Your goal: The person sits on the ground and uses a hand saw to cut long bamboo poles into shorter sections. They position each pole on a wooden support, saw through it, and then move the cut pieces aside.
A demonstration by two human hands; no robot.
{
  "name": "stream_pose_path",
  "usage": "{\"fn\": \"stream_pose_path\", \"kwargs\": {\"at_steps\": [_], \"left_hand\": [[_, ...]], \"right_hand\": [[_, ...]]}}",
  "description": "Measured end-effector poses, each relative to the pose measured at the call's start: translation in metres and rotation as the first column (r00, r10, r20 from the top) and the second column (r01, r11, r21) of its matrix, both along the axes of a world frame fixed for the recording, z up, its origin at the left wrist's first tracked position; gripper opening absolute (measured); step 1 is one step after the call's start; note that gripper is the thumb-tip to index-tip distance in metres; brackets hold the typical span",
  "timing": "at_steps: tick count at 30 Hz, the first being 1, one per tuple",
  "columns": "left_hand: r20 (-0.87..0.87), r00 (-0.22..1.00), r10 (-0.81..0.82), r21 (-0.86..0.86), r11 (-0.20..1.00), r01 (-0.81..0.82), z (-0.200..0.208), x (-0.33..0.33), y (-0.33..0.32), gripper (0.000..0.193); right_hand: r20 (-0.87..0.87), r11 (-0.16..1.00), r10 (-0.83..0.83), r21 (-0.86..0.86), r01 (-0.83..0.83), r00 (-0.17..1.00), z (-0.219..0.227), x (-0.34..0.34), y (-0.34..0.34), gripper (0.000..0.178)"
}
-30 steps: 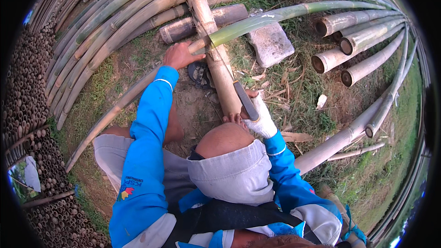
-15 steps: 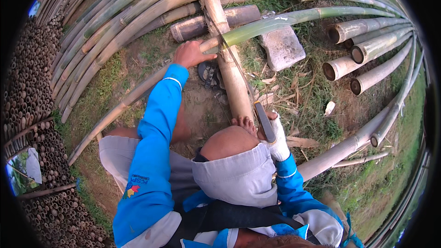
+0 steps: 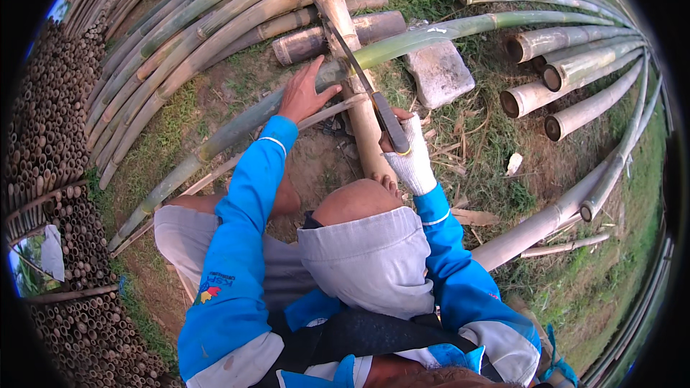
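A long green bamboo pole (image 3: 402, 42) lies across a thick pale bamboo log (image 3: 357, 111). My left hand (image 3: 305, 92) is bare and rests over the pole just left of the log, fingers laid across it and thumb spread. In a white fingerless glove, my right hand (image 3: 412, 154) is closed round the dark handle of a handsaw (image 3: 359, 72). The blade crosses the pole beside my left hand, its tip pointing far left. A thin pale bamboo strip (image 3: 316, 118) runs along the pole's near side. My bare toes (image 3: 389, 185) touch the log's near end.
Stacked bamboo poles (image 3: 208, 36) curve across the far left, beside a mass of cut bamboo ends (image 3: 50, 108). A flat stone block (image 3: 440, 75) sits by the pole. Thick bamboo lengths (image 3: 568, 47) lie to the right, and another pole (image 3: 532, 226) is nearer.
My right hand has pushed the saw away from me and to the left. My left hand has shifted slightly right, fingers straighter. The pale strip now shows apart from the green pole.
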State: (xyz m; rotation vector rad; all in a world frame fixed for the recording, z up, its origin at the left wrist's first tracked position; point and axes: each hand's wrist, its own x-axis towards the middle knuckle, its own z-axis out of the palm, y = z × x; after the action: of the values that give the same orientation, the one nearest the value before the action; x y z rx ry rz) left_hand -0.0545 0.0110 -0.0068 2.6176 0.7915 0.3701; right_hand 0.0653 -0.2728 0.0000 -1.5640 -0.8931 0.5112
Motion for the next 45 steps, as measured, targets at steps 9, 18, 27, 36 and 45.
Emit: {"fn": "stream_pose_path", "kwargs": {"at_steps": [9,18,27,36,45], "left_hand": [[-0.335,0.936,0.104,0.019,0.994,-0.104,0.005,0.009,0.015,0.069],[-0.307,0.950,0.057,-0.023,0.997,-0.067,0.009,0.022,0.037,0.069],[-0.336,0.941,0.039,-0.075,0.995,-0.068,0.018,0.005,0.004,0.072],[-0.278,0.956,0.090,0.006,0.996,-0.092,0.000,0.004,-0.017,0.066],[-0.328,0.944,0.040,-0.035,0.998,-0.055,0.007,-0.006,-0.006,0.071]], "right_hand": [[-0.548,0.991,-0.043,-0.129,-0.034,0.836,-0.042,-0.046,-0.126,0.063],[0.026,0.995,0.033,-0.090,-0.030,0.999,0.004,-0.016,-0.068,0.063],[-0.264,0.984,-0.011,-0.176,-0.037,0.964,0.015,-0.052,-0.131,0.059],[0.038,0.997,0.030,-0.066,-0.028,0.999,0.001,-0.004,-0.009,0.068],[-0.658,0.993,-0.092,-0.119,0.018,0.747,0.030,-0.057,-0.152,0.060]]}}
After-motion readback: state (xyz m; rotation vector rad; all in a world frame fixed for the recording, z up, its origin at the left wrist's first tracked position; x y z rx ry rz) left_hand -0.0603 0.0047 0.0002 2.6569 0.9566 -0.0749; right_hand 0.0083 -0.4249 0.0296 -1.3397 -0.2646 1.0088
